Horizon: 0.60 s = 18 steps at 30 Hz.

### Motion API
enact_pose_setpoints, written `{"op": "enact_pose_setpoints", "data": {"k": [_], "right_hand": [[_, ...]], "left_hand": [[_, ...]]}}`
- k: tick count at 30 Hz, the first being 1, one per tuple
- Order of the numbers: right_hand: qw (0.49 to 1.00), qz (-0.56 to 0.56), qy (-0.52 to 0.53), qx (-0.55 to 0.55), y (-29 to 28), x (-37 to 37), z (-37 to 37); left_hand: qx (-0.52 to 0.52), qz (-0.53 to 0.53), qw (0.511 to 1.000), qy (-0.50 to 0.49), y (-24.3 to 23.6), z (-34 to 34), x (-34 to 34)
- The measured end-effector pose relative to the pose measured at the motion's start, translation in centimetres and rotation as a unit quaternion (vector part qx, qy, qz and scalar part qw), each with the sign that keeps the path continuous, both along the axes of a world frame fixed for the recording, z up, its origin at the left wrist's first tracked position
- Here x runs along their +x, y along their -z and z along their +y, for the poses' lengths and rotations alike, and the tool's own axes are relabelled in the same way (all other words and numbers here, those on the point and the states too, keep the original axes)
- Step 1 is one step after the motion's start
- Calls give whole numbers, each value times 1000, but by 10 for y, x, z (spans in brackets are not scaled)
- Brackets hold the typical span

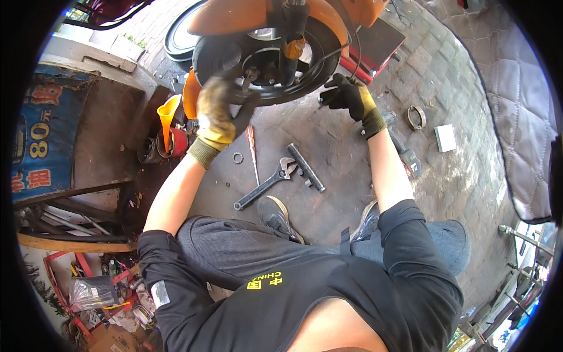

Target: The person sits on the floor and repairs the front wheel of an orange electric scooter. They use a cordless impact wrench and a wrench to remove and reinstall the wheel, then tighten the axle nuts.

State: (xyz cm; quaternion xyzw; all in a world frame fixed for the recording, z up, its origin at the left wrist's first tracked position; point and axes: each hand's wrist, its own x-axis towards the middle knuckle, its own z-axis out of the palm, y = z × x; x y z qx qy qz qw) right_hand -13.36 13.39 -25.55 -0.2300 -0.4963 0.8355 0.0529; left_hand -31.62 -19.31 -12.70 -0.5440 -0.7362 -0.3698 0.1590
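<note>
Nearest the wearer, on the floor (328, 214) ahead of the shoes, lie an adjustable wrench (264, 185), a dark T-shaped metal tool (306, 167) just beside its head, and a screwdriver (251, 144) with a red handle. A small toothed ring (237, 158) lies near the screwdriver.

Beyond these, both hands are gloved in yellow and black. The left hand (221, 111) is blurred at the near left side of the wheel; finger spread, contact and any grip cannot be determined. The right hand (349, 101) is near the wheel's right edge, fingers partly bent; whether it holds something small cannot be determined.

The wheel (261, 61) stands farther out, at the fork leg (289, 64) beneath an orange fender (234, 19). In my judgement it is fairly heavy, with stiff metal at the centre and firm, slightly yielding rubber outside; not fragile, though any grease would make it slippery. Sound holding points would be opposite sides of the tyre, fingers clear of the fork leg and hub.

Behind it lies a red and black case (381, 47).
</note>
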Motion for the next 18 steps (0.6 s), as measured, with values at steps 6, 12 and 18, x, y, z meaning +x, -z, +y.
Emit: {"op": "enact_pose_setpoints", "data": {"k": [6, 12, 18], "right_hand": [[993, 101, 43, 40, -5, -23, -33], [843, 160, 51, 510, 3, -8, -4], [947, 195, 136, 215, -19, -2, 24]], "left_hand": [[-437, -130, 890, -17, 18, 33, 35], [-468, -411, 778, 87, 62, 59, -7], [139, -830, 521, 146, 122, 90, 54]]}}
